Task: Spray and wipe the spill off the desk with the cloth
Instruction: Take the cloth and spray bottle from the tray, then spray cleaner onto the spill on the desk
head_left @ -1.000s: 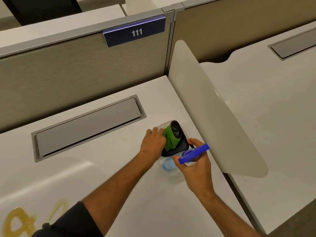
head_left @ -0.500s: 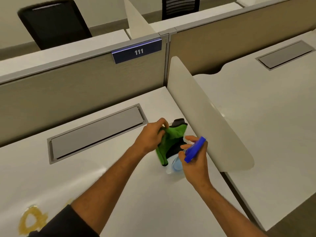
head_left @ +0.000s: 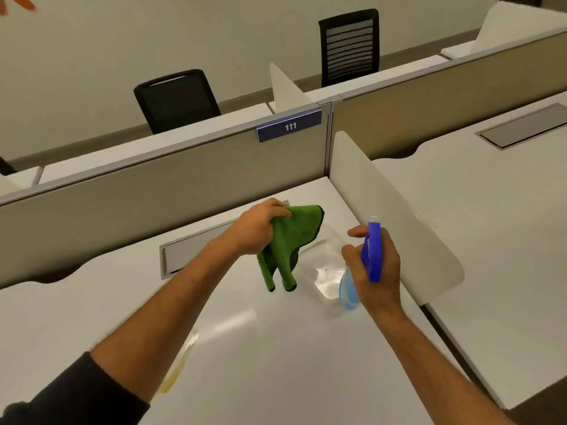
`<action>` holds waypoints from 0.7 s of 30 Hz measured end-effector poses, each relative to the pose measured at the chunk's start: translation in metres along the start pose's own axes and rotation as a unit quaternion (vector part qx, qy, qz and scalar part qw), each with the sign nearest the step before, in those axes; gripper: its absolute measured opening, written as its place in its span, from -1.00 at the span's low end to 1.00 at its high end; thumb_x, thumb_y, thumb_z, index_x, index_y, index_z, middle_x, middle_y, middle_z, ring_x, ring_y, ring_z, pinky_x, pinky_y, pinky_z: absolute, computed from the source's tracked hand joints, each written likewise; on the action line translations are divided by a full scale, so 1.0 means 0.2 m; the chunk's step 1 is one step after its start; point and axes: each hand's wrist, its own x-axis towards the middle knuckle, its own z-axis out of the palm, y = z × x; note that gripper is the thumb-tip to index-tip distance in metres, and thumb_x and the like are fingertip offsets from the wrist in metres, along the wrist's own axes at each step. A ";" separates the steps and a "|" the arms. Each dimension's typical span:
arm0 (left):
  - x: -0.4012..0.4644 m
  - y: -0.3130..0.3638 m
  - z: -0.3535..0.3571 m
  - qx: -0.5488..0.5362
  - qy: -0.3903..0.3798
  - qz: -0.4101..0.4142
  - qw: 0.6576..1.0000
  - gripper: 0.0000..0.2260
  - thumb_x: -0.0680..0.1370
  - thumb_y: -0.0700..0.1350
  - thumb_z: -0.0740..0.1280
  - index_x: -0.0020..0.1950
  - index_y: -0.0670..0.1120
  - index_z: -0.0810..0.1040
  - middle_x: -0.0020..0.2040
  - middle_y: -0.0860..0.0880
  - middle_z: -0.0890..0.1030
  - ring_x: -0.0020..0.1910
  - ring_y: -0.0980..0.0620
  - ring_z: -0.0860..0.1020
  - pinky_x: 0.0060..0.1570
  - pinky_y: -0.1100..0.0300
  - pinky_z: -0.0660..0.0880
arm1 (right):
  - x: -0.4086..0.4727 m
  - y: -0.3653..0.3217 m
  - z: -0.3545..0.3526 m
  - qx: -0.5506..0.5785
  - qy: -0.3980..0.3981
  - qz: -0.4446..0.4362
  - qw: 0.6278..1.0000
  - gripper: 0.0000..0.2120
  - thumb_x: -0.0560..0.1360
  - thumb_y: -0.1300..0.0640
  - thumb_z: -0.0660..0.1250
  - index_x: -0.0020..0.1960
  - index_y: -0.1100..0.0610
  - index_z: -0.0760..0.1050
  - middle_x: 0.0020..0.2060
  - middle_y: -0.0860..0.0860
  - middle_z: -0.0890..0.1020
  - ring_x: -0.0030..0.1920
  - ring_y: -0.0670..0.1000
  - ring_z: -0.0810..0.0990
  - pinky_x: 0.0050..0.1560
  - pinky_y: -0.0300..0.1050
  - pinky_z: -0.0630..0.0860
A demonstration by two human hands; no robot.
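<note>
Yellowish spill (head_left: 177, 370) on white desk (head_left: 276, 348), partly under left forearm. Right hand (head_left: 376, 271) wrapped around spray bottle (head_left: 369, 259); left hand (head_left: 257, 231) clutches green cloth (head_left: 290, 243), dangling above desk. Beyond: partition sign (head_left: 289, 125) "111".

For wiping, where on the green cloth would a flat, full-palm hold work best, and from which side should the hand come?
The green cloth hangs bunched from the left hand, two tails dangling clear of the desk. Probably best to re-grip its broad upper fold, coming from above with fingers spread, so the tails gather under the palm.
</note>
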 end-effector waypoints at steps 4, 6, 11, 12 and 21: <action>-0.22 -0.08 -0.17 -0.098 0.064 -0.026 0.993 -0.63 0.50 -0.27 0.40 0.30 -0.07 0.61 0.26 0.04 0.49 0.17 0.03 0.50 0.18 0.18 0.53 | -0.16 -0.09 0.10 0.021 -0.055 0.039 0.998 -0.59 0.37 -0.24 0.34 0.03 0.04 0.53 -0.22 -0.01 0.63 -0.27 -0.02 0.60 -0.22 -0.26 0.58; -0.33 -0.12 -0.25 -0.153 0.069 -0.033 0.985 -0.58 0.47 -0.37 0.39 0.30 -0.10 0.60 0.23 0.06 0.46 0.08 0.11 0.51 0.03 0.39 0.55 | -0.23 -0.13 0.15 0.032 -0.071 0.046 0.996 -0.66 0.40 -0.24 0.31 -0.06 0.03 0.54 -0.38 -0.08 0.60 -0.38 -0.08 0.56 -0.32 -0.31 0.53; -0.57 -0.23 -0.40 -0.258 0.070 -0.039 0.963 -0.52 0.50 -0.45 0.31 0.34 -0.07 0.58 0.33 0.05 0.42 0.19 0.05 0.49 -0.01 0.29 0.61 | -0.43 -0.23 0.31 0.031 -0.114 0.075 0.990 -0.69 0.48 -0.10 0.28 -0.25 0.12 0.54 -0.43 0.08 0.62 -0.48 -0.05 0.56 -0.39 -0.25 0.55; -0.61 -0.25 -0.42 -0.273 0.070 -0.043 0.959 -0.52 0.50 -0.45 0.30 0.34 -0.06 0.58 0.35 0.04 0.41 0.21 0.03 0.49 0.01 0.25 0.62 | -0.47 -0.26 0.34 0.033 -0.126 0.077 0.988 -0.70 0.48 -0.09 0.29 -0.27 0.11 0.54 -0.43 0.11 0.61 -0.48 -0.03 0.57 -0.39 -0.23 0.56; -0.94 -0.37 -0.60 -0.316 0.099 -0.046 0.942 -0.52 0.52 -0.46 0.28 0.34 -0.06 0.57 0.36 0.02 0.38 0.20 0.00 0.50 -0.03 0.21 0.65 | -0.71 -0.31 0.47 -0.004 -0.127 0.095 0.987 -0.64 0.51 -0.10 0.34 -0.29 0.16 0.56 -0.46 0.11 0.62 -0.47 0.07 0.59 -0.38 -0.18 0.57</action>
